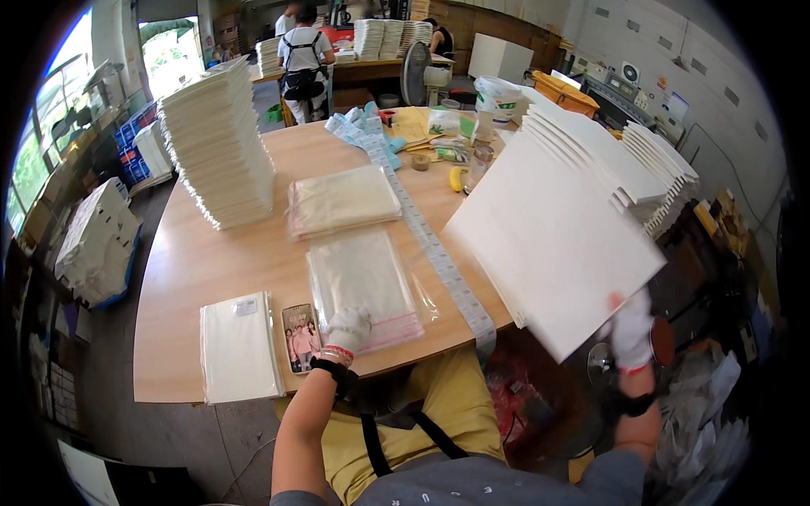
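Note:
My right hand [633, 333], in a white glove and blurred by motion, grips the lower right edge of a large white board [557, 236]. The board is tilted, in front of a stack of similar white boards [582, 143] at the table's right. My left hand [348, 329], also gloved, lies at the near edge of a pile of clear plastic bags [359, 270]. Its fingers are curled onto the top plastic bag. Left of that hand are a phone [301, 339] and a flat white bagged piece with a small label [240, 347].
A tall stack of white boards [215, 143] stands at the table's far left. Another bag pile [344, 201] lies beyond the first. A long label strip [439, 253] runs down the table. A banana [456, 179], tape roll [420, 162] and fan [415, 74] are farther off; people work behind.

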The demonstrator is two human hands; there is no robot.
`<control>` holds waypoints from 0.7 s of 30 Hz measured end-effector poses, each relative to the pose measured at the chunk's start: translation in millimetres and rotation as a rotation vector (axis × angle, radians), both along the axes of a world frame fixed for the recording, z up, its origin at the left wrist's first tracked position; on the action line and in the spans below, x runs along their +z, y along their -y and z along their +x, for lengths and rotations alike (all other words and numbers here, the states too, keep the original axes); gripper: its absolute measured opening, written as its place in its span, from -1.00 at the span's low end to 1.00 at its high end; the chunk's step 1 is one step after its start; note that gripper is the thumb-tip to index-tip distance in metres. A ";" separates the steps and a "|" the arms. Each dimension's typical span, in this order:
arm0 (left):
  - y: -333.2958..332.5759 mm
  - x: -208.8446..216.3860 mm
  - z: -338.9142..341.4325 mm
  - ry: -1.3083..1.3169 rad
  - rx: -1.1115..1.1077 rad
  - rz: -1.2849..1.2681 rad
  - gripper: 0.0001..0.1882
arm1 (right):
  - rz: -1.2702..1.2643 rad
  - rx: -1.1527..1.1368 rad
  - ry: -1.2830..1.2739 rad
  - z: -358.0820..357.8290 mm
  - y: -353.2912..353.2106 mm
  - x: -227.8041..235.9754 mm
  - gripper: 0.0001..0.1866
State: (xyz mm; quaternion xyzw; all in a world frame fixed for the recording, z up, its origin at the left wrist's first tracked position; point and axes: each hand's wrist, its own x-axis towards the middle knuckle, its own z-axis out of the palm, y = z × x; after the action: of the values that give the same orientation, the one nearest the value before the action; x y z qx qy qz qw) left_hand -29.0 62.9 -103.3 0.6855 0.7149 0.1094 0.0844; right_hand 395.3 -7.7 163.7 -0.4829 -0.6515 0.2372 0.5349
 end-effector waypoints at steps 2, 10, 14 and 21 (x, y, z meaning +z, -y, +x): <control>-1.9 -6.9 -4.5 0.080 -0.028 0.073 -0.83 | -0.367 0.205 -0.217 -22.1 -0.9 -55.4 -0.73; 20.7 1.0 -2.8 0.018 0.015 0.375 -0.82 | -1.024 0.162 -0.696 -67.0 3.9 -230.2 -0.81; 21.0 29.6 -2.3 0.170 0.339 0.065 -0.80 | -1.076 0.051 -0.907 -78.2 10.2 -240.4 -0.79; 32.3 16.7 21.0 0.881 0.276 -0.145 -0.72 | -1.044 0.080 -0.944 -96.8 23.7 -219.6 -0.83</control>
State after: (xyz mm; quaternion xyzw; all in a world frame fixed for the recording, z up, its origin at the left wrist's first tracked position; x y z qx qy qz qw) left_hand -8.0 30.6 -86.6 0.4644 0.7013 0.3502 0.4121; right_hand 298.5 -31.4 -55.9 -0.4976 -0.1680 0.7225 0.4495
